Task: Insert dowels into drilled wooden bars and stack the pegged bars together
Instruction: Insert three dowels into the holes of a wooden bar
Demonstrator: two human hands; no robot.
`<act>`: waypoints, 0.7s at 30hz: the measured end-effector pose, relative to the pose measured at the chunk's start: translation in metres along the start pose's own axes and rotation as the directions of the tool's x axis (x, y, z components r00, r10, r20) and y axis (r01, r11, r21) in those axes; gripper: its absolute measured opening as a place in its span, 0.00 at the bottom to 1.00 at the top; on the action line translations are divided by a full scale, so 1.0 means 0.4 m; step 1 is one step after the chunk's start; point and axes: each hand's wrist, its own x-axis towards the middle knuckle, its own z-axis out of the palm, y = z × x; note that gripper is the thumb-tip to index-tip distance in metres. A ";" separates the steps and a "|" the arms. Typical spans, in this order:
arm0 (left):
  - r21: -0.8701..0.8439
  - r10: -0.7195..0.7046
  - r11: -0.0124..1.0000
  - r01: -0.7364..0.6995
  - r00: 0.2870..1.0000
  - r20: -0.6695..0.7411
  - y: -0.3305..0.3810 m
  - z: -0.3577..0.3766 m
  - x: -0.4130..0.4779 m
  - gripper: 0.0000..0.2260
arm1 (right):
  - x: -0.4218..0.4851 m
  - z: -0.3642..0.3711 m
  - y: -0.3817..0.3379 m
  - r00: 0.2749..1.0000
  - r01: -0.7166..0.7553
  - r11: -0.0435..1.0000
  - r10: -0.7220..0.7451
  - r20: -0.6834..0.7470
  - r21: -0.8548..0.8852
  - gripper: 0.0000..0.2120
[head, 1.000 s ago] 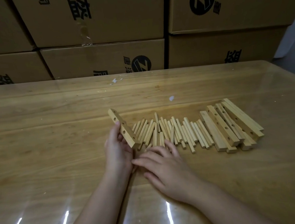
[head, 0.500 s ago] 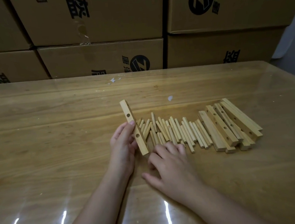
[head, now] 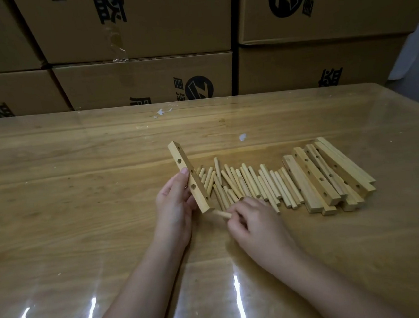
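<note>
Drilled bar at frame centre, tilted, holes showing, gripped in my left hand. My right hand pinches one dowel, its tip just beside bar's near end. Loose dowels in row right of bar; bar pile further right. Open table at left and lower frame. Cardboard boxes line far edge.

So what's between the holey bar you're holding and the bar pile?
Between the drilled bar and the bar pile, loose dowels lie on the table, in the head view.
</note>
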 end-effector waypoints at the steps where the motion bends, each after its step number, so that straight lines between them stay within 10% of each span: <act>1: -0.002 -0.001 1.000 0.001 1.000 -0.004 0.001 0.002 -0.001 0.09 | 0.004 -0.008 0.008 1.000 -0.019 1.000 0.020 -0.018 0.021 0.11; 10: 0.202 -0.070 0.978 0.051 0.994 0.089 -0.003 0.014 -0.020 0.11 | 0.046 -0.072 0.082 0.971 -0.053 0.871 0.159 -0.180 0.488 0.05; 21: 0.409 -0.074 0.912 0.022 0.991 0.112 -0.001 0.023 -0.034 0.12 | 0.067 -0.058 0.099 0.949 -0.002 0.814 0.185 -0.256 0.581 0.10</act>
